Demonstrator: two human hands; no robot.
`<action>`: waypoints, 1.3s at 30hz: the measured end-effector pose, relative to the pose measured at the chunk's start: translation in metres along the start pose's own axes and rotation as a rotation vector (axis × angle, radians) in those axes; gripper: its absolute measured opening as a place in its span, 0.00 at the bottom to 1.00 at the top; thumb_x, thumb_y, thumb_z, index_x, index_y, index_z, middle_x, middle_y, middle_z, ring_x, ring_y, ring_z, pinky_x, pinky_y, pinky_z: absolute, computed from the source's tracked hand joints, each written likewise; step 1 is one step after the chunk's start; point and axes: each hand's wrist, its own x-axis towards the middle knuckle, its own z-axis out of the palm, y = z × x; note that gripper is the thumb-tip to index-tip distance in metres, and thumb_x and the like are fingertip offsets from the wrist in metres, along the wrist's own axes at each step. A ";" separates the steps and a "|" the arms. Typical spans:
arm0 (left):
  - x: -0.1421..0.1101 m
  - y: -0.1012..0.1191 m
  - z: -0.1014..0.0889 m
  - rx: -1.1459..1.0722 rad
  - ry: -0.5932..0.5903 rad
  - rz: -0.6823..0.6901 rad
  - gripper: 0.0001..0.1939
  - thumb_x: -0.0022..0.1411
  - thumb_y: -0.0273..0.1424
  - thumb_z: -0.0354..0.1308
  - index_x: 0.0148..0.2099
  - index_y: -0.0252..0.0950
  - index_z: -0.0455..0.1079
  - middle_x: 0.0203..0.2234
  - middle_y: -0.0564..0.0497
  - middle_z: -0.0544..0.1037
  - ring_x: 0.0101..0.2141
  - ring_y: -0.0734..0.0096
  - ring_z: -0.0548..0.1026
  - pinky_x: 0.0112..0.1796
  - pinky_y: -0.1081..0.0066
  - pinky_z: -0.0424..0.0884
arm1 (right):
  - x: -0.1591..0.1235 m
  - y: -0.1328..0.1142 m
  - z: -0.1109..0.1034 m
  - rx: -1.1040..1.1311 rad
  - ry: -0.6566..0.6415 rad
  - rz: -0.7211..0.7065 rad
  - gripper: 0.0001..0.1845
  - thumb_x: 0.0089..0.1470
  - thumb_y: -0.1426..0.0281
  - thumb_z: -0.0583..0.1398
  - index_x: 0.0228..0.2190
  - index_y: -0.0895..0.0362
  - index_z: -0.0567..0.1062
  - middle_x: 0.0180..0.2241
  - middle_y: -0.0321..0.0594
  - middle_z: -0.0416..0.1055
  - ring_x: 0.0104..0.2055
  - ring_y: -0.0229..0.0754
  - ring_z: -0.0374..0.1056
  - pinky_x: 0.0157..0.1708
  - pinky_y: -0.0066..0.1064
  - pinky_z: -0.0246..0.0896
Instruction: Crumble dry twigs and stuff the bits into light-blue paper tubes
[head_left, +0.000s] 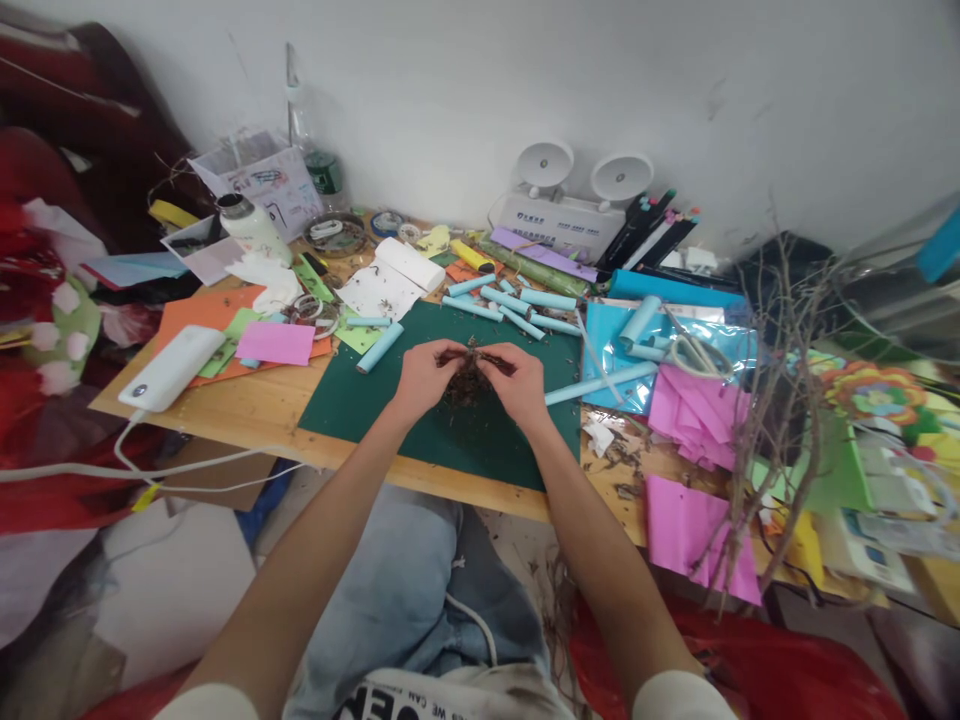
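Over the dark green cutting mat (352, 400), my left hand (429, 375) and my right hand (519, 380) meet, fingertips pinched close together. Between them is a dark brown bit of dry plant matter, too small to name exactly. Right under my fingers lies a pile of brown crumbled plant bits (469, 388). Several light blue paper tubes (517, 318) lie at the mat's far edge. One such tube (381, 348) rests left of my left hand, and a longer blue tube (600, 384) reaches rightward from beside my right hand.
Scissors (697, 352) lie on a blue plastic packet (600, 330) at the right. Bare branches (787, 420) stand up beyond pink paper (701, 535). A white power bank (180, 368) with a cable sits at the left edge. A white bottle (255, 228) and an emergency light (562, 210) stand behind.
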 end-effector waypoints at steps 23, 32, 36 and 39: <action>-0.003 0.013 0.006 0.110 0.042 0.055 0.07 0.60 0.30 0.60 0.38 0.37 0.79 0.35 0.49 0.83 0.36 0.66 0.80 0.43 0.67 0.75 | -0.001 0.000 -0.003 -0.142 -0.012 -0.015 0.07 0.51 0.69 0.60 0.32 0.55 0.79 0.34 0.40 0.78 0.36 0.42 0.73 0.39 0.33 0.71; -0.010 0.010 -0.018 0.575 -0.171 0.249 0.15 0.64 0.27 0.53 0.50 0.39 0.76 0.46 0.47 0.80 0.49 0.58 0.73 0.52 0.59 0.68 | 0.001 -0.002 -0.015 -0.515 -0.270 -0.054 0.19 0.50 0.66 0.65 0.46 0.55 0.79 0.43 0.45 0.74 0.45 0.48 0.71 0.50 0.40 0.66; -0.021 0.011 -0.025 0.604 -0.203 0.183 0.22 0.58 0.33 0.64 0.55 0.38 0.73 0.48 0.44 0.77 0.49 0.55 0.73 0.52 0.58 0.69 | -0.002 -0.001 -0.013 -0.644 -0.363 -0.043 0.24 0.50 0.64 0.66 0.50 0.54 0.76 0.45 0.46 0.70 0.44 0.48 0.70 0.47 0.39 0.66; -0.023 0.006 -0.020 0.605 -0.233 0.155 0.20 0.59 0.31 0.62 0.54 0.37 0.74 0.44 0.44 0.78 0.44 0.58 0.75 0.47 0.62 0.71 | -0.001 0.003 -0.010 -0.634 -0.367 -0.073 0.13 0.56 0.72 0.59 0.42 0.55 0.80 0.39 0.45 0.73 0.41 0.46 0.70 0.46 0.37 0.66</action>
